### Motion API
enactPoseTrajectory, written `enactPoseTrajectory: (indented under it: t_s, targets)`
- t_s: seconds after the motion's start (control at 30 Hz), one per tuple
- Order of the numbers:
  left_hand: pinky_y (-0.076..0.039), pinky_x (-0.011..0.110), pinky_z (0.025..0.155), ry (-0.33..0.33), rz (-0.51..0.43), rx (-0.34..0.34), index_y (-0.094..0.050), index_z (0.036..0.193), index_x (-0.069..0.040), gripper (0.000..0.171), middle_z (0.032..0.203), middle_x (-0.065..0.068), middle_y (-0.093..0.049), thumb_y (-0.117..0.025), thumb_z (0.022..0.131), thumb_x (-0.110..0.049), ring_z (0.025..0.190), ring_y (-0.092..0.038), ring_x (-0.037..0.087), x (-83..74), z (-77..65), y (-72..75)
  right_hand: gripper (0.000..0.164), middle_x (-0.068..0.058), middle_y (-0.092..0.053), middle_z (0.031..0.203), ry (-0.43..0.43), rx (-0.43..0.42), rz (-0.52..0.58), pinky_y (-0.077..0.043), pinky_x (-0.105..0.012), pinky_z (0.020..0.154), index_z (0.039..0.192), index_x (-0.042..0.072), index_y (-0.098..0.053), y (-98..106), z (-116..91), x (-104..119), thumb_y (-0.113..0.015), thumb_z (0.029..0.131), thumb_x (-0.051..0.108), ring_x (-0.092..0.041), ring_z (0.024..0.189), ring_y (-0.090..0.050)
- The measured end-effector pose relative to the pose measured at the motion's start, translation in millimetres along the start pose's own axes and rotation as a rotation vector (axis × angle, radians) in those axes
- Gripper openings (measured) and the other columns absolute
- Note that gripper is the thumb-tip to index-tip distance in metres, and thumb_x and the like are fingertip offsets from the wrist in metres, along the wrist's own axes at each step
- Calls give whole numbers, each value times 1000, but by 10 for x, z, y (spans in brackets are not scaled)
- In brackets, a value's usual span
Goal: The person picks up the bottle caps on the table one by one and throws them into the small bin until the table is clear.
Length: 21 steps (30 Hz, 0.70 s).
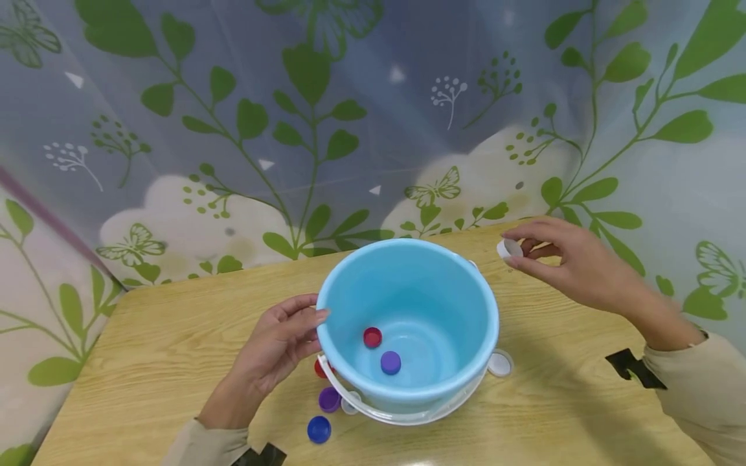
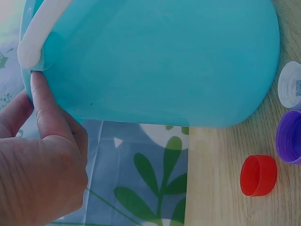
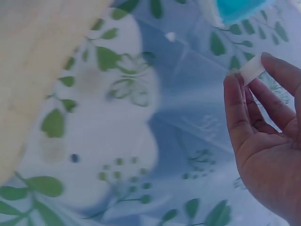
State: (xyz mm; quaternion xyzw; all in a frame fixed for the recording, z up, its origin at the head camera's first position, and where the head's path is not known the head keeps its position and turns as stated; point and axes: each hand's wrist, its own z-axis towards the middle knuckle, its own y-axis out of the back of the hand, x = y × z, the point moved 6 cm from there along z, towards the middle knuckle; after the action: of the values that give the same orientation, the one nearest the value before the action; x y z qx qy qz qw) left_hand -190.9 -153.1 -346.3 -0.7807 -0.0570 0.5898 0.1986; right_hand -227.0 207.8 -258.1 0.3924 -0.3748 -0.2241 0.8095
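My left hand (image 1: 269, 349) grips the rim of a light blue bucket (image 1: 408, 388) at its left side, thumb over the edge, fingers outside. In the left wrist view the fingers (image 2: 44, 110) lie just under the white handle's joint (image 2: 30, 54). Inside the bucket, a red bottle cap (image 1: 372, 337) and a purple bottle cap (image 1: 390, 363) lie on the bottom. To the right of the bucket, above the table, my right hand (image 1: 577, 262) pinches a white bottle cap (image 1: 509, 249) between thumb and fingertips; the same cap (image 3: 252, 70) shows in the right wrist view.
By the bucket's left foot lie a red cap (image 2: 258, 175), a purple cap (image 1: 329, 400), a white cap (image 1: 350, 403) and a blue cap (image 1: 318, 430). Another white cap (image 1: 500, 364) lies at its right. A leaf-patterned curtain (image 1: 361, 129) stands behind the wooden table (image 1: 175, 362).
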Motion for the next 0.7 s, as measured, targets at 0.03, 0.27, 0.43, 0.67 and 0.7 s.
enactPoseTrajectory:
  t_s: [0.03, 0.27, 0.43, 0.67, 0.7]
  targets:
    - [-57, 31, 72, -1, -2, 2, -49, 120, 5, 33, 96, 13, -63, -62, 90, 0, 78, -68, 21, -2, -1, 2, 35, -1, -58, 115, 22, -10, -6, -51, -15, 77, 122, 9, -63, 28, 33, 60, -71, 87, 12, -10, 89, -59]
    - [-57, 31, 72, 5, 21, -3, -47, 122, 6, 36, 93, 12, -63, -62, 90, -1, 76, -68, 20, -3, 3, 6, 35, 3, -59, 111, 183, -19, -25, -50, -17, 74, 120, 9, -64, 84, 217, 436, -72, 86, 9, -9, 90, -60]
    - [-57, 31, 72, 8, 20, -9, -47, 122, 6, 36, 94, 11, -63, -62, 90, -1, 76, -68, 20, 0, -3, 14, 36, -1, -60, 111, 264, -6, -2, -52, -19, 75, 119, 4, -64, 32, 319, 611, -73, 84, 5, -10, 89, -61]
    - [-57, 30, 72, 9, 24, -9, -46, 123, 6, 38, 96, 13, -63, -62, 90, -1, 77, -68, 21, 0, 1, 11, 37, 2, -59, 111, 257, 57, 14, -55, -26, 74, 121, 8, -63, -195, 411, 670, -73, 86, 13, -8, 89, -60]
    - [-57, 30, 72, 9, 24, -7, -46, 124, 7, 38, 96, 14, -63, -62, 90, -1, 77, -68, 21, -3, 2, 10, 36, 2, -59, 112, 258, 66, 29, -54, -27, 75, 121, 9, -63, -240, 424, 673, -72, 86, 14, -7, 90, -59]
